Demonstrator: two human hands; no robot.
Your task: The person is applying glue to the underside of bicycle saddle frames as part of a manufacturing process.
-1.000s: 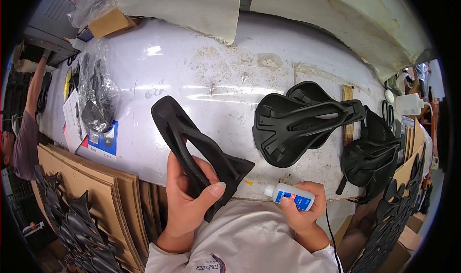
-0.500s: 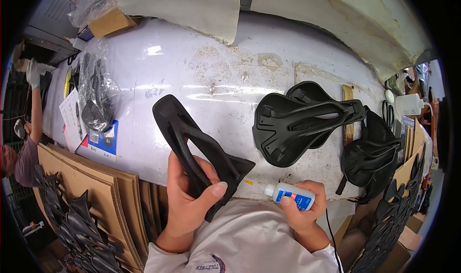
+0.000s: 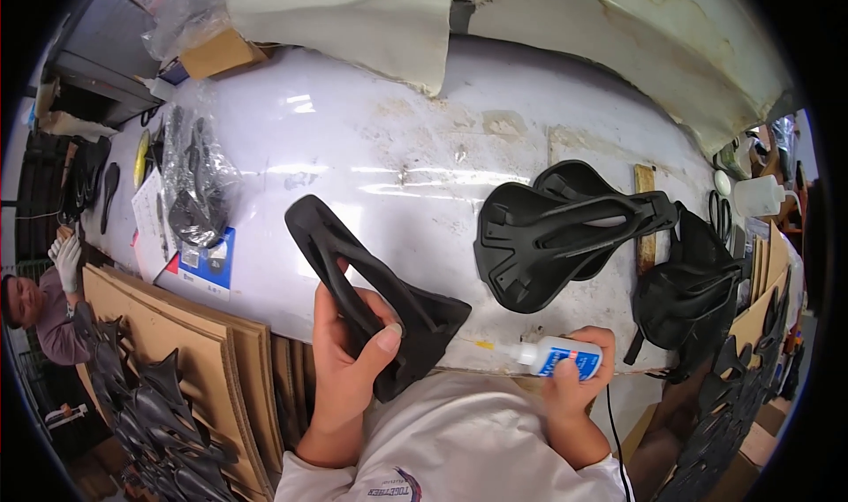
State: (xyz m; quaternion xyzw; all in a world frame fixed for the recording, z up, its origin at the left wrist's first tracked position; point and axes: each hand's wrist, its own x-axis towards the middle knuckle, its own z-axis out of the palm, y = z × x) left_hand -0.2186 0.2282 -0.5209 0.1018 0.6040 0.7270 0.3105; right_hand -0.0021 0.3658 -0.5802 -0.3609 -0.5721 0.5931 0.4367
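Note:
My left hand grips a black bicycle saddle shell by one side of its long central opening, thumb on top and fingers reaching through the gap. The shell is tilted, its narrow end pointing up and left. In my right hand is a small white squeeze bottle with a blue label, lying sideways with its tip towards the shell but apart from it. Beyond the bottle, more black saddle shells lie overlapped on the white table.
At the right edge sit more black saddle pieces beside a wooden strip. Plastic-wrapped saddles and a blue card lie left. Cardboard sheets with hung black shells stand front left. A co-worker's gloved hand is far left.
My left hand has turned the shell so more of its wide end shows. The bottle has moved right, farther from the shell. The co-worker's raised arm has come down.

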